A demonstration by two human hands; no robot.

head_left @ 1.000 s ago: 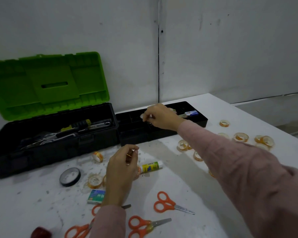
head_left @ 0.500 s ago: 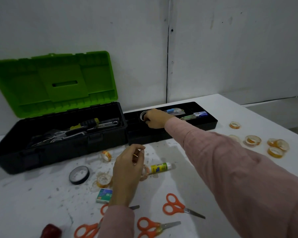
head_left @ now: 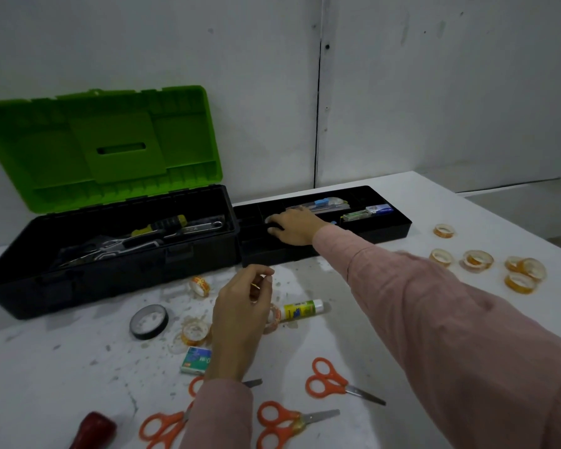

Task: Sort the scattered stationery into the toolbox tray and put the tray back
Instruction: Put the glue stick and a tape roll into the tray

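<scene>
The black toolbox tray (head_left: pixel 392 230) lies on the white table to the right of the open toolbox (head_left: pixel 110 273). My right hand (head_left: pixel 292 226) reaches into the tray's left part, its fingers curled down over a tape roll of which only a pale edge shows. My left hand (head_left: pixel 243 315) hovers over the table in front of the tray, thumb and forefinger pinched on a small yellowish item. Under it lie a glue stick (head_left: pixel 302 310) and a staples box (head_left: pixel 196 361). Pens and small boxes (head_left: pixel 366 212) lie in the tray's right part.
The toolbox's green lid (head_left: pixel 110 147) stands open, and tools lie inside. A black tape roll (head_left: pixel 148 321) and clear rolls (head_left: pixel 195 332) lie at the left. Several clear rolls (head_left: pixel 478 260) lie at the right. Orange scissors (head_left: pixel 329 380) and a red handle (head_left: pixel 94 431) lie near the front edge.
My right hand has gone from above the tray down into its left part with the tape roll. My left hand has stayed pinched in place. The camera has shifted slightly.
</scene>
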